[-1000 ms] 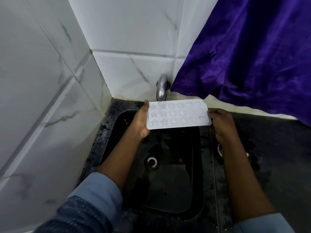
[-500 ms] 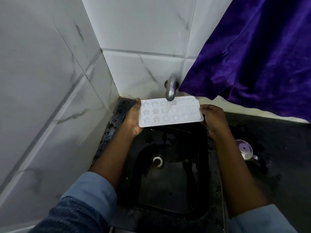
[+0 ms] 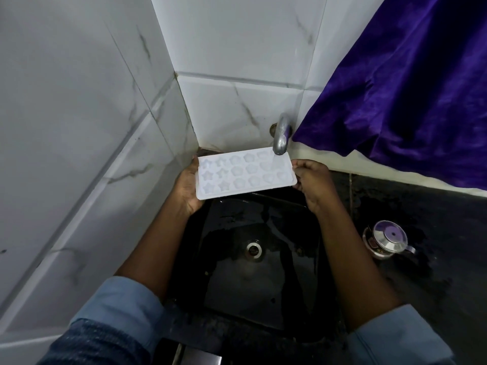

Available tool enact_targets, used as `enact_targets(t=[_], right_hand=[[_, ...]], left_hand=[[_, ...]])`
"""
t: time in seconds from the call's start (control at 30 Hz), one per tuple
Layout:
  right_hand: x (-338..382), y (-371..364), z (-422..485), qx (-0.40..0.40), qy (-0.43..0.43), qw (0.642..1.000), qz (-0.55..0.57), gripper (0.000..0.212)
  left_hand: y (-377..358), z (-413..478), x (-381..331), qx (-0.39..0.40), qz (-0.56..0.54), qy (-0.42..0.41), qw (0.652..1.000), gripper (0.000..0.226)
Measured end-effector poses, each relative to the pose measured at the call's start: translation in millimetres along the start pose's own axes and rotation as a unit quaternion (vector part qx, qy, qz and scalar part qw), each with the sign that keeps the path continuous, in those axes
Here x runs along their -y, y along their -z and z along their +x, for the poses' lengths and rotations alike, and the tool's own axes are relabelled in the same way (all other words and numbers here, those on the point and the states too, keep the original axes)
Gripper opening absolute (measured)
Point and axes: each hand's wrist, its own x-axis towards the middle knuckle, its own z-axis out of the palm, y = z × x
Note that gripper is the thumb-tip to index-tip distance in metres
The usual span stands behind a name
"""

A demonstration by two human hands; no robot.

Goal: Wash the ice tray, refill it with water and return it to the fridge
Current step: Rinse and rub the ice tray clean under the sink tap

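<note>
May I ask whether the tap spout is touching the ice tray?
Cannot tell. In the head view the tap spout overlaps the far right corner of the ice tray, but this angle shows neither gap nor contact.

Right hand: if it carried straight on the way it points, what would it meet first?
The right hand pinches the ice tray by its right end; beyond that, its line runs toward the tap spout, then the tiled wall. The spout may sit higher; depth unclear.
</note>
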Motion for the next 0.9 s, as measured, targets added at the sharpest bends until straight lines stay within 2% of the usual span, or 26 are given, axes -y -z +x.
enact_targets(t=[0.17,0.3,0.7,0.9], right_hand=[[2,-13,-5,0.032,0.008,0.999,0.016,0.021],[5,-20,-9,0.043,0.003,0.997,0.058,0.018],[-7,15,-22,0.018,-0.009,0.996,0.086,0.018],[-16,46,-31,-0.006,-0.012,0.995,0.103,0.019]], left_hand=[[14,-8,-6,-0.002,-0.021,-0.016,1.0,0.049],[18,-10,-6,-0.021,-0.029,-0.012,0.999,0.062],[9,-10,16,-0.029,-0.015,0.007,0.999,0.056],[-3,-3,34,-0.007,0.004,0.027,1.0,0.065]])
